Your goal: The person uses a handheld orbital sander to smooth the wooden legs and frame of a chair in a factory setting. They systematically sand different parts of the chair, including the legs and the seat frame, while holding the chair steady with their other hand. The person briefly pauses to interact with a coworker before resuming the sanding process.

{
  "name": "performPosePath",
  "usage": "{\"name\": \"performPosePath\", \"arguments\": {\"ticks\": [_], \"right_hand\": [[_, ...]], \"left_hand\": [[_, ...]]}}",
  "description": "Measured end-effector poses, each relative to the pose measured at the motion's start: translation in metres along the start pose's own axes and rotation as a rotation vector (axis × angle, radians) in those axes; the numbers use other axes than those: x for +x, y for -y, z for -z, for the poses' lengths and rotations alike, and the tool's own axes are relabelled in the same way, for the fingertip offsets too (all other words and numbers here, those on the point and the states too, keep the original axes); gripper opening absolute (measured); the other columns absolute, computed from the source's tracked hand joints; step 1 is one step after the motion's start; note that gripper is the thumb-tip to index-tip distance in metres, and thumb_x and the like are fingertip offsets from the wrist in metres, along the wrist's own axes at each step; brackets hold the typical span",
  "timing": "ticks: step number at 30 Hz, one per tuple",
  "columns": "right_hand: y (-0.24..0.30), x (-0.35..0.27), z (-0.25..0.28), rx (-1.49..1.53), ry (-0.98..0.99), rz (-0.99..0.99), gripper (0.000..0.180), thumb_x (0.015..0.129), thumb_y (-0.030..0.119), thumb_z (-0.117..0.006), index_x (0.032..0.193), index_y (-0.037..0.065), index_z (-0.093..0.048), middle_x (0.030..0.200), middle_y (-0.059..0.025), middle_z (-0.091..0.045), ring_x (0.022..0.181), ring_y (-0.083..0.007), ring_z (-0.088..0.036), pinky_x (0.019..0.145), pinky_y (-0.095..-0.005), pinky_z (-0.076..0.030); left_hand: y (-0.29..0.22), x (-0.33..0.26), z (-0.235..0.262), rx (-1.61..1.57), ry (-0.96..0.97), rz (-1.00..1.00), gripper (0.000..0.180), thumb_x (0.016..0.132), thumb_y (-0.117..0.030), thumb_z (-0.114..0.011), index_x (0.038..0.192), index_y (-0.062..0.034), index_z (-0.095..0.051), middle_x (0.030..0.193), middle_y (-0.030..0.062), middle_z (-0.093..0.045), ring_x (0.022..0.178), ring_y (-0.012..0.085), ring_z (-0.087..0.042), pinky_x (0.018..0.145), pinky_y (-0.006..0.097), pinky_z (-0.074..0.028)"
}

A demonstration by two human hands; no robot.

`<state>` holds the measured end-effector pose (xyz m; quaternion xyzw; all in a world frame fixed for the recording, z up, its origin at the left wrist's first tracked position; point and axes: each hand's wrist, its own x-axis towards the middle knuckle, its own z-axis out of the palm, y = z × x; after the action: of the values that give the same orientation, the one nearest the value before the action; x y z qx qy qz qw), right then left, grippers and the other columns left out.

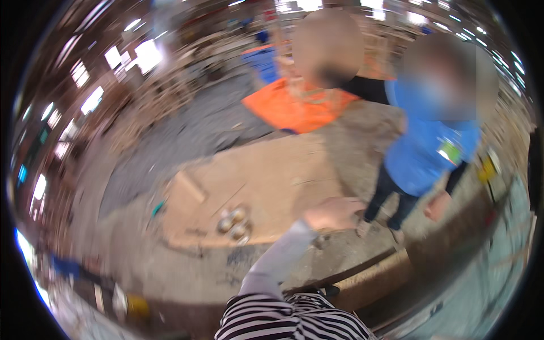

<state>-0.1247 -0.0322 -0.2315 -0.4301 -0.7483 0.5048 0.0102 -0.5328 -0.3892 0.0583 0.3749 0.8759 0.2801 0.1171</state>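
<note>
The person's left hand (334, 213) reaches out at the end of a pale grey sleeve (272, 260), the forearm slanting up and to the right from a black-and-white striped top (289, 320). Motion blurs the fingers, which point to the right; whether they are spread, curled or holding something cannot be told.

The nearest large thing is a broad tan board (266, 170) lying flat on the concrete floor (136, 243). In this view the hand overlaps the board's lower right part, and most of the board stretches away to the left and farther forward; whether the hand touches it cannot be told. On the board, well to the left of the hand, a few round, pale objects (238, 214) sit in a cluster near the close edge. Beyond them, toward the far left corner, stands a small wooden block (190, 187).

Just beyond the hand, to the right, stands a co-worker in a blue top (433, 153), one hand (437, 207) hanging low. Past the board's far edge lies an orange sheet (283, 107), with a dark grey sheet (164, 136) to its left.
</note>
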Motion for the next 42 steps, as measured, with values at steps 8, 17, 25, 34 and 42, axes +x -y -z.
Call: {"name": "performPosePath", "arguments": {"ticks": [8,17,25,34,42], "right_hand": [[0.049,0.044,-0.018,-0.211,0.097,0.130,0.056,0.068,0.021,-0.079,0.111,0.002,-0.049,0.091,-0.0134,-0.061,0.079,-0.0235,-0.057,0.071,-0.0348,-0.048],[0.074,0.071,-0.038,-0.262,0.165,0.205,0.042,0.076,0.022,-0.079,0.101,0.004,-0.049,0.084,-0.0092,-0.057,0.071,-0.0172,-0.051,0.065,-0.0327,-0.044],[0.061,0.090,-0.045,-0.315,0.610,0.441,0.063,0.068,0.023,-0.079,0.118,0.000,-0.048,0.096,-0.0153,-0.063,0.085,-0.0261,-0.060,0.077,-0.0360,-0.049],[0.090,0.011,-0.027,-0.438,0.038,-0.137,0.086,0.060,0.034,-0.080,0.133,0.007,-0.045,0.117,-0.0315,-0.056,0.109,-0.0445,-0.057,0.095,-0.0447,-0.049],[0.086,-0.034,-0.010,-0.331,-0.082,-0.320,0.087,0.060,0.032,-0.080,0.135,0.012,-0.042,0.120,-0.0328,-0.052,0.108,-0.0457,-0.058,0.094,-0.0454,-0.049]], "left_hand": [[0.097,-0.185,0.088,0.581,-0.777,1.024,0.067,0.080,-0.045,-0.069,0.131,-0.0052,-0.051,0.137,0.0355,-0.041,0.115,0.0416,-0.055,0.093,0.045,-0.048],[0.139,-0.323,0.128,0.688,-0.874,1.478,0.064,0.084,-0.041,-0.066,0.132,-0.0036,-0.049,0.139,0.0311,-0.042,0.109,0.0401,-0.058,0.090,0.042,-0.050],[0.151,-0.328,0.133,0.791,-0.774,1.506,0.061,0.087,-0.038,-0.064,0.134,-0.0021,-0.047,0.141,0.0271,-0.042,0.105,0.0387,-0.062,0.088,0.039,-0.052],[0.142,-0.317,0.124,1.116,-0.570,1.012,0.045,0.094,-0.035,-0.052,0.136,-0.0254,-0.040,0.122,0.0137,-0.054,0.106,0.0297,-0.052,0.087,0.050,-0.044],[0.154,-0.206,0.140,0.899,-0.702,0.869,0.064,0.092,-0.055,-0.046,0.140,-0.0141,-0.037,0.130,0.0168,-0.057,0.121,0.0381,-0.051,0.098,0.059,-0.039]]}}
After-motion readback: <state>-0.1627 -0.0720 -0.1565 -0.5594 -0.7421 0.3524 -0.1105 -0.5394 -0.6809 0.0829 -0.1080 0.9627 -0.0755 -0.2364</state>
